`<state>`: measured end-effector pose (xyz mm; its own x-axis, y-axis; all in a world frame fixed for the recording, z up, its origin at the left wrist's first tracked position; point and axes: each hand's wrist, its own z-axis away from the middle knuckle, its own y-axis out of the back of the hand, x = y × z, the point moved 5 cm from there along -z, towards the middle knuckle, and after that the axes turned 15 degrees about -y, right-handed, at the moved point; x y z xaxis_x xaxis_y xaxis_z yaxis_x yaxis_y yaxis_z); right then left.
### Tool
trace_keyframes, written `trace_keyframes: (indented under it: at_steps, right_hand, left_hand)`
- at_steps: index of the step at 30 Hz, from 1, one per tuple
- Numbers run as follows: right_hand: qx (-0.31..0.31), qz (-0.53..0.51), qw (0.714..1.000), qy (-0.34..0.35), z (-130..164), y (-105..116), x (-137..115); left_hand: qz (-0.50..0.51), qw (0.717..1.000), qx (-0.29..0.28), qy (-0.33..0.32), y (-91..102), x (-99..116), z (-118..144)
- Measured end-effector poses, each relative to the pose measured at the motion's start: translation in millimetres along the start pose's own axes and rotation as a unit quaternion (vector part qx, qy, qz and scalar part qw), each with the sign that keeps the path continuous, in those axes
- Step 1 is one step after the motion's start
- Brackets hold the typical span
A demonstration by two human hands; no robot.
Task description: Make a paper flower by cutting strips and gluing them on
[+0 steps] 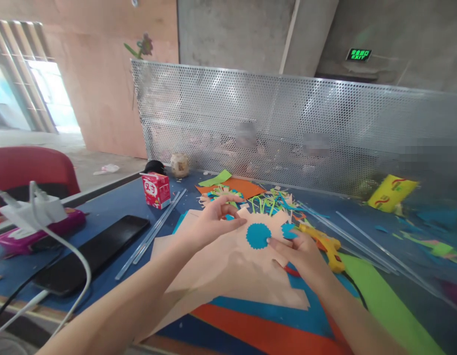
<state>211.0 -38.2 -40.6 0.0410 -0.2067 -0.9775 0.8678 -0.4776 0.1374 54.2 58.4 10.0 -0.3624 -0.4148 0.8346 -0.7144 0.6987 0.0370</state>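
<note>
A round blue paper cutout with a toothed edge (258,235) lies on a beige paper sheet (232,268) in the middle of the blue table. My left hand (211,222) rests on the beige sheet left of the cutout, fingers curled, thumb and forefinger pinching the sheet's upper edge. My right hand (300,251) touches the cutout's right edge with its fingertips and presses on the sheet. A yellow glue gun (326,244) lies just right of my right hand.
Orange (269,330), blue and green (384,301) paper sheets lie under the beige one. Paper scraps (273,199), clear glue sticks (154,231), a red carton (156,190), a black phone (91,251), a white charger (32,209), a yellow packet (391,192). Perforated metal screen (287,128) behind.
</note>
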Motion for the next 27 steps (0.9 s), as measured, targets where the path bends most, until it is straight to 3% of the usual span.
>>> trace_keyframes:
  at_steps: [5, 12, 20, 27]
  right_hand:
    - [-0.035, -0.001, 0.999, -0.033, -1, -1, 0]
    - [-0.02, 0.032, 0.999, -0.024, 0, 4, -4]
    - [-0.044, 0.033, 0.999, -0.004, -1, 0, -6]
    - [-0.045, 0.059, 0.997, 0.001, -3, 0, -5]
  left_hand:
    - [-0.011, 1.0, -0.015, -0.007, -1.3, 0, 0]
    - [-0.198, 0.979, 0.002, -0.039, 9.2, 4, -1]
    - [-0.097, 0.993, 0.043, -0.051, 14.0, -6, -6]
    - [-0.04, 0.998, 0.041, -0.042, 11.3, -5, -6]
